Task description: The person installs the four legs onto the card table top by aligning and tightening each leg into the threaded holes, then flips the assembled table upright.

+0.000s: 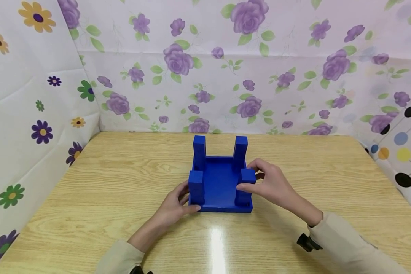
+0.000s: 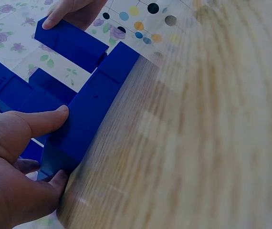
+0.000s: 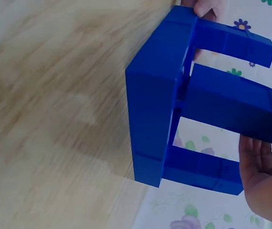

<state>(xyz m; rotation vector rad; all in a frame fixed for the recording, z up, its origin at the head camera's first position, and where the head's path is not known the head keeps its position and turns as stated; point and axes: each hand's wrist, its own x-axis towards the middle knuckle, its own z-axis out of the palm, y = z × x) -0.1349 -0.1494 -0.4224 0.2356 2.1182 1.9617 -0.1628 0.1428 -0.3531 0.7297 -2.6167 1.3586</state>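
Observation:
A square blue frame or tray (image 1: pixel 220 186) with a low rim lies on the table, several square blue posts rising from its corners. It resembles an upturned small table. My left hand (image 1: pixel 172 207) grips the near left corner, its thumb on the front rim, beside the near left post (image 1: pixel 196 186). With thumb and fingers, my right hand (image 1: pixel 275 184) holds the near right post (image 1: pixel 248 176) by its upper part. In the right wrist view that post (image 3: pixel 236 102) stands at the corner of the base (image 3: pixel 152 109); whether its foot is fully seated I cannot tell.
The wooden table (image 1: pixel 133 163) extends on all sides of the blue piece. A flower-patterned cloth (image 1: pixel 205 76) hangs behind the table's far edge, and another patterned cloth (image 1: pixel 37 114) hangs on the left. Black wrist straps (image 1: pixel 308 242) show at the sleeves.

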